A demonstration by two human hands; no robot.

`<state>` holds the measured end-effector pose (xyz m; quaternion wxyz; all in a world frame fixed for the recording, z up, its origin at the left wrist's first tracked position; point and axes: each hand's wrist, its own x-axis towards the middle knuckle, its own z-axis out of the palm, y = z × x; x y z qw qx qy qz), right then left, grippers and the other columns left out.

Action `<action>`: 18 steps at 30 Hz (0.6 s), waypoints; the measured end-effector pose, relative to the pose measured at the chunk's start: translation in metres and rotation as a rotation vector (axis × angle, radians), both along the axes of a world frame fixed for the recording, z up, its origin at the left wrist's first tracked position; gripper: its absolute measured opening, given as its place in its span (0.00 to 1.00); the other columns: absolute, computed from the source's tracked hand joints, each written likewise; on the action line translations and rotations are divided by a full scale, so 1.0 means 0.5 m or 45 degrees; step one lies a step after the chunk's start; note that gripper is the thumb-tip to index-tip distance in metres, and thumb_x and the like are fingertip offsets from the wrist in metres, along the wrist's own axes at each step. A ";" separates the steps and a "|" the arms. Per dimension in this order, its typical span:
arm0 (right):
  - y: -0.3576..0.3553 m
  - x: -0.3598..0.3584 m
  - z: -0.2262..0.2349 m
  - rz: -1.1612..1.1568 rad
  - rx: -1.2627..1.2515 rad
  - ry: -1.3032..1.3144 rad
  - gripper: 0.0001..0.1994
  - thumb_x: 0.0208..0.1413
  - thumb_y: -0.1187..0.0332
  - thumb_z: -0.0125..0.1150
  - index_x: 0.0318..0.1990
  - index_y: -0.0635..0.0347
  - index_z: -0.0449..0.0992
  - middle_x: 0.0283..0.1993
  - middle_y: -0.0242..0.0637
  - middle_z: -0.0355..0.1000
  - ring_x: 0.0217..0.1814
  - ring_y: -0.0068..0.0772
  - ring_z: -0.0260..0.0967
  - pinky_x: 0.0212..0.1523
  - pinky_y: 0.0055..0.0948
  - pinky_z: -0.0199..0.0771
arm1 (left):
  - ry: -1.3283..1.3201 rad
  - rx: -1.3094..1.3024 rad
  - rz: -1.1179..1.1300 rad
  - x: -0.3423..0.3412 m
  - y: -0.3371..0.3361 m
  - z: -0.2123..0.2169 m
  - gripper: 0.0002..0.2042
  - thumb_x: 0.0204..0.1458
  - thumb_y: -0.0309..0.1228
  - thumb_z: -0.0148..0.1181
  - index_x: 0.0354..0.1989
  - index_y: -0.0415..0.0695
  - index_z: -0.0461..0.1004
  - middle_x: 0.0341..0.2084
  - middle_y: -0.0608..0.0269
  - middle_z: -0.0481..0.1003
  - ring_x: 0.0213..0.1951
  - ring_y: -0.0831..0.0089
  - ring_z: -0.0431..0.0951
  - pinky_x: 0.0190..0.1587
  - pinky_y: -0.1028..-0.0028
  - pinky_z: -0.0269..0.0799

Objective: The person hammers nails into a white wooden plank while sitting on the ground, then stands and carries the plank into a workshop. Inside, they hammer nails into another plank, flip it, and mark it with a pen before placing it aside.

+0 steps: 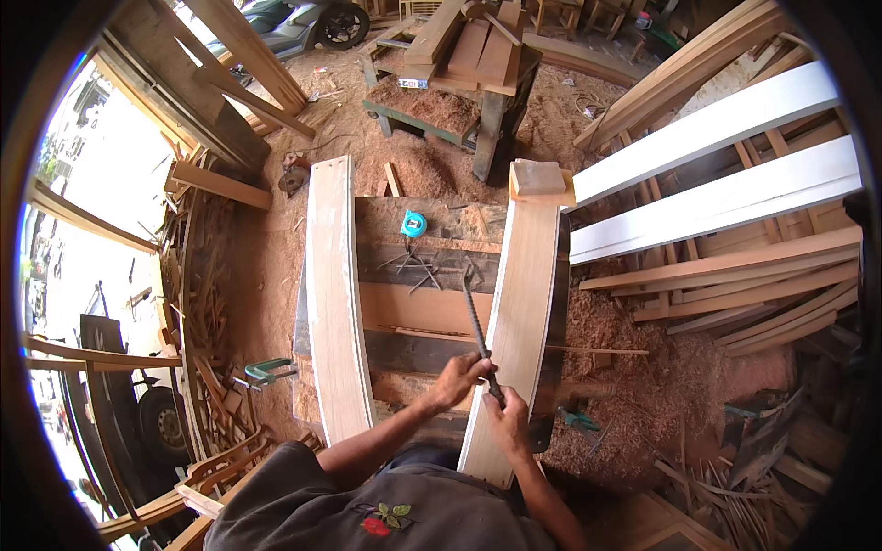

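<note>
Both my hands are closed on a ribbed metal bar [474,312] with a bent far end. My left hand [462,380] grips it partway down. My right hand [509,422] wraps its near end, just below the left. The bar slants over the inner edge of the right-hand pale board [526,312]. A matching pale board [335,275] lies to the left, roughly parallel. Between the boards, on the dark planks of the bench [395,266], are a turquoise tape measure [414,223] and several thin nails [418,273].
Small wood blocks [540,179] sit on the right board's far end. Green clamps [266,371] flank the bench. White boards [698,147] and stacked timber [735,262] stand on the right. A shavings-covered workbench [432,101] and a motorbike [312,23] are beyond.
</note>
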<state>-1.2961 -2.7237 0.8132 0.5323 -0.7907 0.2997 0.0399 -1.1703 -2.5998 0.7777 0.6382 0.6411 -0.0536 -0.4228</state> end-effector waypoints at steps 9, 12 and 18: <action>0.042 -0.074 0.062 0.310 0.109 -0.002 0.26 0.64 0.58 0.71 0.59 0.72 0.76 0.35 0.46 0.80 0.36 0.37 0.79 0.41 0.36 0.80 | -0.083 0.307 0.513 -0.027 0.027 -0.007 0.13 0.66 0.35 0.58 0.35 0.36 0.75 0.23 0.63 0.77 0.25 0.76 0.76 0.27 0.70 0.72; 0.019 -0.138 0.059 0.376 0.074 -0.013 0.27 0.63 0.57 0.71 0.60 0.71 0.77 0.33 0.46 0.80 0.35 0.34 0.78 0.40 0.34 0.79 | -0.324 0.501 0.375 0.030 0.054 -0.049 0.14 0.64 0.36 0.61 0.32 0.37 0.76 0.19 0.65 0.74 0.22 0.77 0.73 0.25 0.70 0.70; -0.044 -0.280 0.026 0.285 0.014 0.104 0.23 0.63 0.59 0.71 0.56 0.71 0.80 0.31 0.46 0.80 0.32 0.33 0.78 0.37 0.34 0.78 | -0.564 0.644 0.267 0.147 0.051 -0.105 0.17 0.53 0.40 0.67 0.32 0.34 0.81 0.25 0.48 0.83 0.30 0.56 0.85 0.38 0.56 0.78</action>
